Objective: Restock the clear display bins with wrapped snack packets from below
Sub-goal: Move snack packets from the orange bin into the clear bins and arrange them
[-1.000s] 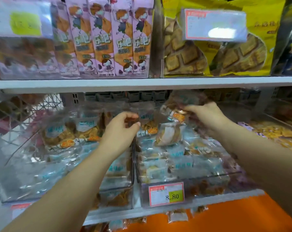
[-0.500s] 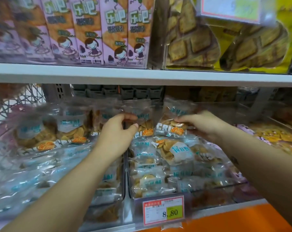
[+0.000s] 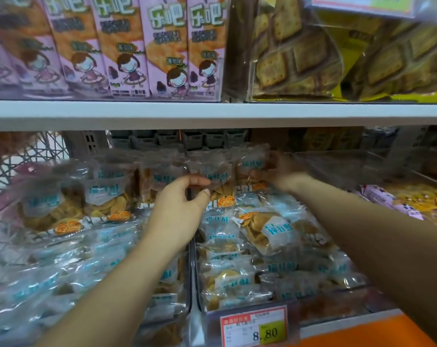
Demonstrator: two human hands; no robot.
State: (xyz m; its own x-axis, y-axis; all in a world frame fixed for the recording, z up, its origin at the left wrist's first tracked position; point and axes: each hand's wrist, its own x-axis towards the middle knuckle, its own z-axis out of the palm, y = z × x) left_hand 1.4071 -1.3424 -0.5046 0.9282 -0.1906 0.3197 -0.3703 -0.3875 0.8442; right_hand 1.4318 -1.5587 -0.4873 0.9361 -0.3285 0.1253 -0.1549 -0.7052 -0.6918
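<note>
Two clear display bins sit side by side on the lower shelf, the left bin (image 3: 2, 249) and the right bin (image 3: 310, 319), both heaped with clear wrapped snack packets that carry blue labels. My left hand (image 3: 179, 209) reaches over the divider between them and pinches the lower edge of an upright packet (image 3: 212, 171) at the back. My right hand (image 3: 280, 171), blurred, grips another upright packet (image 3: 250, 164) at the back of the right bin. A loose packet (image 3: 265, 229) lies tilted on top of the right pile.
A white shelf edge (image 3: 212, 113) runs just above the bins, with pink snack boxes (image 3: 127, 46) and yellow cracker bags (image 3: 337, 53) on it. A price tag reading 8.80 (image 3: 255, 326) hangs on the right bin's front. Another clear bin (image 3: 350, 166) stands further right.
The view has tilted down. My right hand has moved up and back with its packet, standing it at the rear of the right bin. My left hand keeps its pinch on the neighbouring packet.
</note>
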